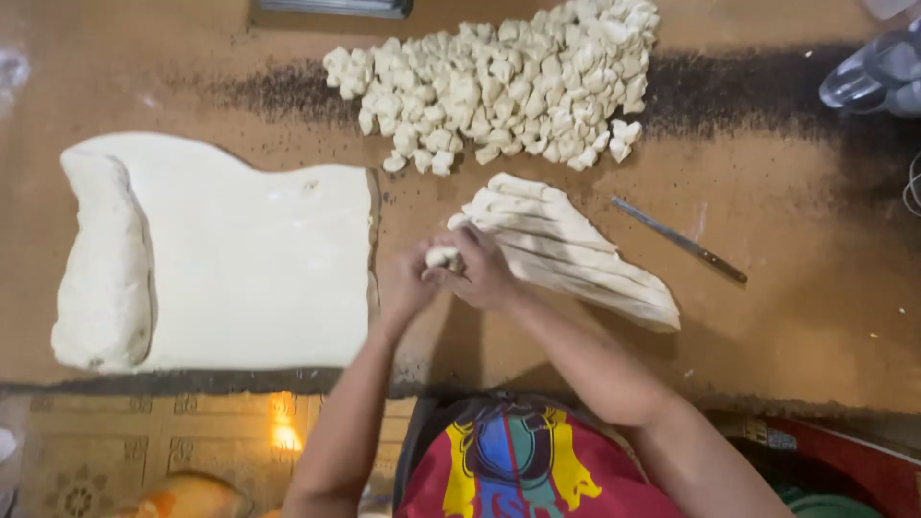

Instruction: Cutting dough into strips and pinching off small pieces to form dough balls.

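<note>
My left hand point(405, 281) and my right hand point(482, 271) meet over the brown work surface point(787, 288), and both pinch a small piece of dough point(441, 255) between the fingers. The piece sits at the near end of a slab of dough cut into long strips point(576, 251), which lies just right of my hands. Beyond them a big heap of small twisted dough pieces point(508, 82) is piled at the far middle. A wide rolled-out sheet of dough point(259, 269) lies to the left, with its left edge folded over into a thick roll point(101, 273).
A knife point(679, 239) with a dark handle lies right of the strips. Clear plastic containers point(878, 72) stand at the far right corner. A patterned mat point(115, 451) and a red container point(844, 460) lie below the surface's near edge.
</note>
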